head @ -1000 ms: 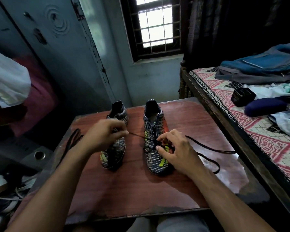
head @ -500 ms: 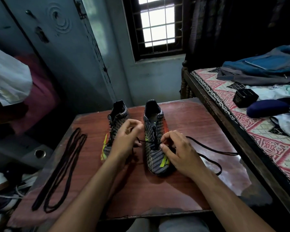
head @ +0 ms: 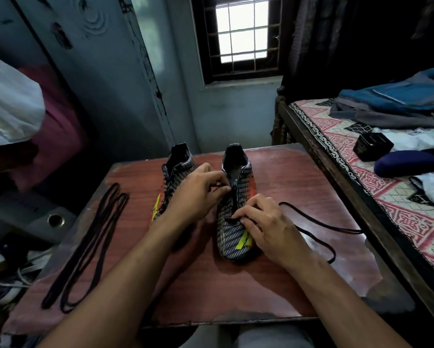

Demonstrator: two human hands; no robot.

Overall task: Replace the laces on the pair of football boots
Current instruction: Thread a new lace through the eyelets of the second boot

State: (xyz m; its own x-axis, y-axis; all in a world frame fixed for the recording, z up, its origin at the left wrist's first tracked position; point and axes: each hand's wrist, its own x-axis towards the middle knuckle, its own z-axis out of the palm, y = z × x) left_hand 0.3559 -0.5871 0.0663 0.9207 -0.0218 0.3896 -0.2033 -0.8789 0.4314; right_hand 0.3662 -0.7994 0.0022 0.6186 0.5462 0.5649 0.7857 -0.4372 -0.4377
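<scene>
The right-hand boot (head: 234, 217) stands on the reddish desk (head: 298, 177), toe toward the person, heel toward the window (head: 243, 37). A black lace (head: 318, 226) is threaded through its lower eyelets and trails off to the right in a loose loop across the desk top. The right hand (head: 266, 228) rests on the toe side of this boot, its fingertips curled and pinching the lace at the eyelets. The left hand (head: 198, 194) reaches in from the other side, fingers curled with thumb and forefinger pinched at the boot's lacing row; what it pinches is too small to tell. Just beside, partly behind the left hand, stands the second boot (head: 175, 177). Well apart, near the desk's left edge, lies a spare pair of black laces (head: 90, 244) in long loops. To the right is a bed (head: 386, 197) with a patterned cover, bearing a blue backpack (head: 396, 99)
</scene>
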